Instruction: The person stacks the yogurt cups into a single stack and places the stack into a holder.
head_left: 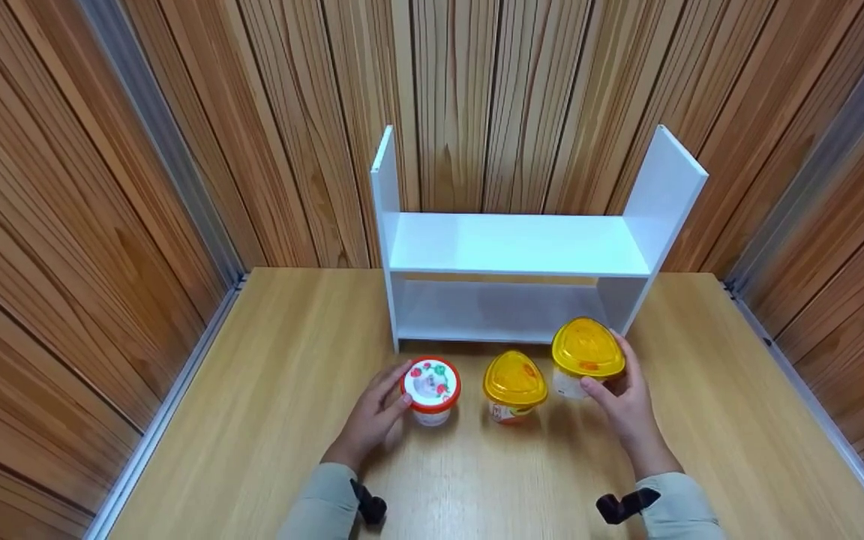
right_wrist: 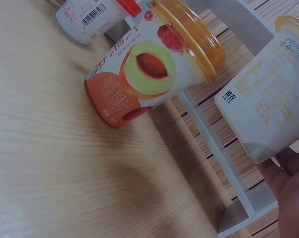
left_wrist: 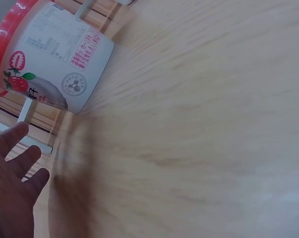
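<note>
A white cup with a round red-rimmed lid and strawberry pictures (head_left: 431,384) stands on the left. The thumb and a finger of my left hand (head_left: 369,417) are at its lid edge; in the left wrist view, other fingers (left_wrist: 34,184) stretch out apart from it. At the centre, a yellow-lidded cup printed with a halved peach (right_wrist: 148,68) stands on the table. My right hand (head_left: 627,401) grips a second yellow-lidded cup (head_left: 588,347) from its right side. That cup is raised off the table and shows its white printed side in the right wrist view.
Behind the cups stands a white two-tier shelf (head_left: 514,244) with tall side panels. The wooden table (head_left: 252,420) is bordered by metal rails and wood-plank walls (head_left: 447,97).
</note>
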Demonstrator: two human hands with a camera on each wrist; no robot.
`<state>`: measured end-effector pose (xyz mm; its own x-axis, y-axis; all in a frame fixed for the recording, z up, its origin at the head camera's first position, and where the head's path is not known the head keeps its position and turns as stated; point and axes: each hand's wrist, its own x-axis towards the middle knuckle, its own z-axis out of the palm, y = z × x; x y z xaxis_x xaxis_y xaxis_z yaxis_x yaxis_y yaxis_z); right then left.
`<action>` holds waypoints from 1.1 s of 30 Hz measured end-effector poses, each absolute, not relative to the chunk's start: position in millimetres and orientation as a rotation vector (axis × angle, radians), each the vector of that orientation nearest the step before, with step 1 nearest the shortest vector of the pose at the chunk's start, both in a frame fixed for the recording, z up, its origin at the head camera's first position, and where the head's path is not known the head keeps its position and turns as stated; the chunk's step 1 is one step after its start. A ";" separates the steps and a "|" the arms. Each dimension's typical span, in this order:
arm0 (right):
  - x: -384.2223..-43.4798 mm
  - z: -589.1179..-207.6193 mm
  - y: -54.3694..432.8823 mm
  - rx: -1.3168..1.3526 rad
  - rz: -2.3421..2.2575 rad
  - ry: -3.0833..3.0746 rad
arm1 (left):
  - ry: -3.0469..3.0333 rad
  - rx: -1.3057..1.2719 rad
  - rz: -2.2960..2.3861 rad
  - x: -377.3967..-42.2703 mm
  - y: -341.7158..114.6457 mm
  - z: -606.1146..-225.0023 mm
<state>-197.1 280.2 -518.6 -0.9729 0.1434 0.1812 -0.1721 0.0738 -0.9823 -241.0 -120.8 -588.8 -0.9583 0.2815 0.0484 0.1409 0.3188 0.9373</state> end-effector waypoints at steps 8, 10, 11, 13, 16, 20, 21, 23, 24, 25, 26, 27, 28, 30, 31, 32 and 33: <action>-198.9 -515.2 274.9 -0.001 2.029 -2.129 | 2.499 0.349 1.662 -242.3 -121.3 -586.7; -199.6 -514.1 273.9 0.000 2.031 -2.128 | 2.502 0.349 1.655 -242.0 -121.6 -586.3; -199.9 -513.6 273.4 0.002 2.026 -2.129 | 2.506 0.346 1.647 -241.8 -121.7 -585.9; -200.8 -512.8 272.5 0.009 2.012 -2.136 | 2.514 0.331 1.625 -241.5 -121.8 -584.6; -202.3 -511.7 271.1 0.020 1.991 -2.145 | 2.538 0.282 1.569 -240.5 -122.2 -582.3; -203.9 -510.6 270.1 0.024 1.986 -2.153 | 2.580 0.258 1.490 -240.1 -123.3 -579.0; -204.3 -510.3 270.1 0.026 1.986 -2.153 | 2.589 0.261 1.478 -240.1 -123.5 -578.3; -204.8 -509.3 269.9 0.026 1.979 -2.155 | 2.605 0.268 1.454 -240.4 -123.8 -577.6; -205.0 -508.8 269.8 0.029 1.973 -2.157 | 2.609 0.268 1.447 -240.6 -124.0 -577.5; -205.2 -508.2 269.6 0.034 1.968 -2.159 | 2.613 0.265 1.440 -240.8 -124.1 -577.4; -205.5 -507.7 269.2 0.035 1.964 -2.161 | 2.616 0.260 1.436 -240.9 -124.3 -577.4; -205.6 -507.2 268.8 0.039 1.959 -2.165 | 2.620 0.258 1.430 -240.8 -124.5 -577.2; -205.8 -506.6 268.3 0.044 1.955 -2.168 | 2.625 0.257 1.422 -240.9 -124.7 -577.1; -206.1 -505.4 267.0 0.056 1.951 -2.168 | 2.643 0.269 1.406 -241.2 -125.2 -576.9; -206.3 -504.6 266.2 0.060 1.954 -2.163 | 2.655 0.282 1.396 -241.4 -125.5 -576.8; -206.4 -504.0 265.6 0.063 1.956 -2.158 | 2.668 0.297 1.385 -241.7 -125.7 -576.7; -206.3 -503.1 264.9 0.065 1.956 -2.153 | 2.681 0.310 1.371 -241.9 -125.8 -576.6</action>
